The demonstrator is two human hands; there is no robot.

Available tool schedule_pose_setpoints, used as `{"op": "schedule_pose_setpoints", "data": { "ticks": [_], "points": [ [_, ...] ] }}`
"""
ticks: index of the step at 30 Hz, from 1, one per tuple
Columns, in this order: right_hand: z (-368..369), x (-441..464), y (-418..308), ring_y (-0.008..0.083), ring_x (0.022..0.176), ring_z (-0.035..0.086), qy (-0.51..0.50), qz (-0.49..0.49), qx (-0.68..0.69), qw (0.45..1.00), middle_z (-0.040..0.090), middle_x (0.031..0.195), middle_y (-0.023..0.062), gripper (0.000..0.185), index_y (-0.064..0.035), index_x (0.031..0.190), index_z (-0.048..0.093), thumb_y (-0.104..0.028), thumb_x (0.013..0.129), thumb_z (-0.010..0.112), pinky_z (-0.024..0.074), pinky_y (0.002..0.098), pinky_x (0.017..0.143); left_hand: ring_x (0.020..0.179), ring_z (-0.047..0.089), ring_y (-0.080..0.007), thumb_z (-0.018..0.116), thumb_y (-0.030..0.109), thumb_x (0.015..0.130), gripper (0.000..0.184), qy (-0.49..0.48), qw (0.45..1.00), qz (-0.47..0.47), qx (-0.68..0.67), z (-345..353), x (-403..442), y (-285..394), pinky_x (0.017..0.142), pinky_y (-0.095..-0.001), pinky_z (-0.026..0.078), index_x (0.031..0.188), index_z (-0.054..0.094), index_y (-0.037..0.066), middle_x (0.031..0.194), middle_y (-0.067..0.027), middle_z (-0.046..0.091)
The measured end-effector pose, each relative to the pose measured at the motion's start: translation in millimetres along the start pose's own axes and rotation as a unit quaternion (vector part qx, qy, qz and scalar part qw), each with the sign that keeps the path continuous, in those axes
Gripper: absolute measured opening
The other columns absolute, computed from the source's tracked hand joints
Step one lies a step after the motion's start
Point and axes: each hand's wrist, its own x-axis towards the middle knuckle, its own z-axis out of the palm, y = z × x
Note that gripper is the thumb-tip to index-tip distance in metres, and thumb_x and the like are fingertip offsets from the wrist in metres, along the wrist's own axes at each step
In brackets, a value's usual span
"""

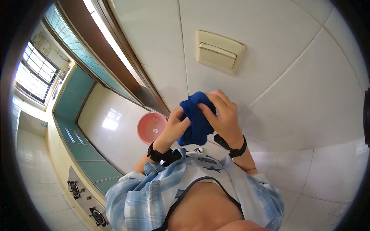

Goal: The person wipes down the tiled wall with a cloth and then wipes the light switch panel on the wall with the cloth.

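A dark blue cloth (195, 121) hangs bunched between my two hands, in front of my chest. My left hand (174, 126) grips its left side, the fingers partly hidden behind the fabric. On the right, my right hand (223, 115) pinches the upper edge, thumb on the near face and fingers curled over the top. The lower part of the cloth droops freely. Above the hands, a cream wall switch (219, 52) is set in the white tiled wall, apart from both hands.
A pink basin (152, 128) stands on the floor at the left, by the door frame (131, 50). Farther left run green cabinets (90, 159) under a counter with a gas stove (83, 196). A barred window (36, 73) lies beyond. The tiled wall (285, 96) rises close on the right.
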Motion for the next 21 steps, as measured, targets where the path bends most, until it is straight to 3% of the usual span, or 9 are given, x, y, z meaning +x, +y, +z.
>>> {"op": "schedule_pose_setpoints", "data": {
  "ticks": [2, 4, 5, 8, 12, 14, 15, 17, 21],
  "points": [
    [-2.6, 3.9, -2.9, 0.0244, 0.062, 0.059, -0.008, -0.012, -0.01, 1.0, 0.059, 0.081, 0.0109, 0.015, -0.0017, 0.091, 0.062, -0.007, 0.077, 0.065, 0.0465, 0.0297, 0.054, 0.093, 0.053, -0.0098, 0.055, 0.013, 0.086, 0.028, 0.035, 0.998, 0.053, -0.026, -5.9, 5.3, -1.3, 0.081, -0.0257, 0.044, 0.11, 0.054, -0.001, 0.104, -0.0041, 0.057],
    [-4.8, 6.0, -4.9, 0.0248, 0.064, 0.06, 0.046, 0.008, 0.046, 0.998, 0.06, 0.084, 0.0106, 0.015, -0.0013, 0.093, 0.062, -0.008, 0.079, 0.063, 0.0472, 0.0296, 0.056, 0.094, 0.055, -0.0122, 0.049, 0.018, 0.092, 0.028, -0.028, 0.976, 0.189, 0.108, -20.8, 23.4, 2.3, 0.081, -0.0264, 0.045, 0.112, 0.053, 0.0, 0.105, -0.0055, 0.058],
    [-4.7, 6.9, -5.0, 0.0248, 0.064, 0.06, 0.043, 0.008, 0.046, 0.998, 0.06, 0.084, 0.0106, 0.015, -0.0013, 0.093, 0.062, -0.008, 0.079, 0.063, 0.0472, 0.0296, 0.056, 0.094, 0.055, -0.0122, 0.049, 0.018, 0.092, 0.028, -0.026, 0.976, 0.189, 0.106, -17.6, 23.7, 5.1, 0.081, -0.0264, 0.045, 0.112, 0.053, 0.0, 0.105, -0.0055, 0.058],
    [-8.8, 5.8, -2.0, 0.0233, 0.068, 0.062, 0.037, -0.044, -0.015, 0.998, 0.062, 0.085, 0.0102, 0.016, -0.0006, 0.094, 0.063, -0.007, 0.08, 0.061, 0.0483, 0.0295, 0.058, 0.093, 0.055, -0.0159, 0.047, 0.021, 0.093, 0.034, 0.04, 0.978, 0.103, -0.179, 11.6, 24.7, 37.9, 0.081, -0.0292, 0.046, 0.121, 0.046, 0.002, 0.111, -0.0079, 0.054],
    [-40.1, -17.3, 22.3, 0.0259, 0.07, 0.061, 0.241, -0.169, -0.26, 0.92, 0.064, 0.084, 0.012, 0.014, 0.0017, 0.091, 0.062, -0.005, 0.08, 0.054, 0.0492, 0.0342, 0.064, 0.099, 0.054, -0.0179, 0.056, 0.019, 0.088, 0.046, 0.084, 0.946, 0.178, -0.257, 10.2, 44.0, 66.0, 0.085, -0.0317, 0.044, 0.128, 0.039, 0.002, 0.116, -0.0101, 0.051],
    [-51.7, -20.4, 39.0, 0.029, 0.072, 0.058, 0.329, -0.161, -0.332, 0.869, 0.062, 0.084, 0.013, 0.015, 0.0006, 0.091, 0.06, -0.007, 0.083, 0.05, 0.0483, 0.0359, 0.064, 0.107, 0.05, -0.022, 0.063, 0.013, 0.081, 0.061, 0.06, 0.939, 0.337, 0.036, 9.9, 66.5, 74.0, 0.09, -0.0332, 0.041, 0.132, 0.033, 0.003, 0.119, -0.0115, 0.05],
    [-54.4, -22.5, 48.2, 0.029, 0.072, 0.058, 0.329, -0.161, -0.332, 0.869, 0.062, 0.084, 0.013, 0.015, 0.0006, 0.091, 0.06, -0.007, 0.083, 0.05, 0.0483, 0.0359, 0.064, 0.107, 0.049, -0.0273, 0.064, 0.003, 0.072, 0.063, 0.184, 0.902, 0.288, 0.263, 17.8, 76.3, 84.5, 0.093, -0.0334, 0.038, 0.129, 0.038, 0.0, 0.117, -0.015, 0.05],
    [-58.1, -25.5, 63.1, 0.0278, 0.074, 0.056, 0.385, -0.155, -0.362, 0.835, 0.06, 0.082, 0.0115, 0.016, -0.0009, 0.092, 0.058, -0.007, 0.085, 0.046, 0.0467, 0.0354, 0.067, 0.096, 0.051, -0.0309, 0.055, -0.007, 0.064, 0.054, 0.213, 0.74, 0.465, 0.438, 25.9, 106.1, 88.0, 0.088, -0.0334, 0.04, 0.117, 0.049, 0.0, 0.107, -0.016, 0.051],
    [-59.7, -20.8, 74.6, 0.0247, 0.075, 0.054, 0.343, -0.214, -0.477, 0.781, 0.057, 0.081, 0.0093, 0.016, -0.0017, 0.091, 0.058, -0.007, 0.086, 0.043, 0.0451, 0.0342, 0.069, 0.09, 0.05, -0.0322, 0.05, -0.01, 0.052, 0.051, 0.19, 0.694, 0.494, 0.488, 33.4, 122.4, 93.9, 0.081, -0.0347, 0.042, 0.102, 0.057, 0.0, 0.102, -0.0153, 0.052]
  ]
}}
